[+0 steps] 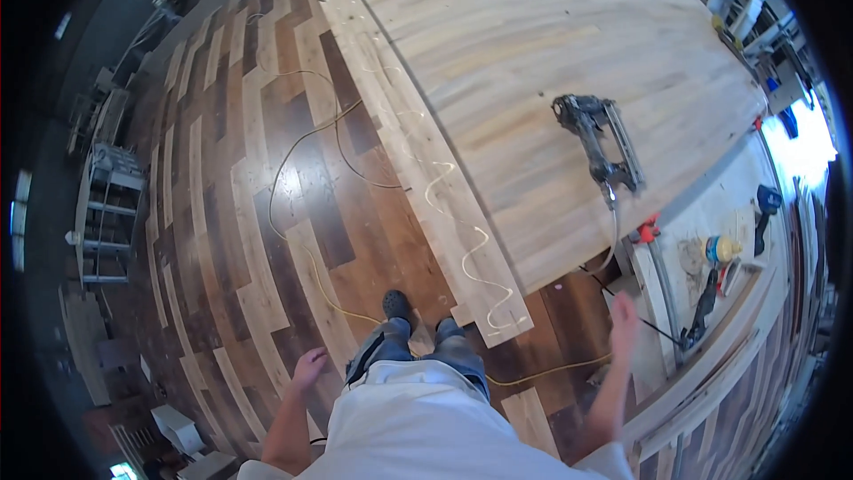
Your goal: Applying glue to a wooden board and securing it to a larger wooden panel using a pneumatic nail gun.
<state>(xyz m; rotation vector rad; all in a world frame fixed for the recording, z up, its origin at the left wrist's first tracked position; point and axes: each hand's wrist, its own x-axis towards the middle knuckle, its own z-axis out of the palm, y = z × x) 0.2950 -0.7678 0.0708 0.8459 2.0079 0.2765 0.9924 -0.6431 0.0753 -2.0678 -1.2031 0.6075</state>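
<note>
- While I stand on the floor (267,213), both hands hang empty: left hand (308,367) open lower left, right hand (623,316) open lower right.
- Nail gun (597,144) lies on the wood panel (533,53), upper right.

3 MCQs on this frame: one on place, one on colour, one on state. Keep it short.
1. Where does the nail gun lie?
A. on the big pale wood panel
B. on the dark floor
C. in a hand

2. What colour is the cord looping over the plank floor?
A. red
B. yellow
C. blue

3. What are the hands doing?
A. both grip the tool
B. one holds a board
C. both are empty

Answers: 1 A, it rests on the panel, away from both hands. 2 B, the loop reads yellow. 3 C, the left hand and the blurred right hand hold nothing.
</note>
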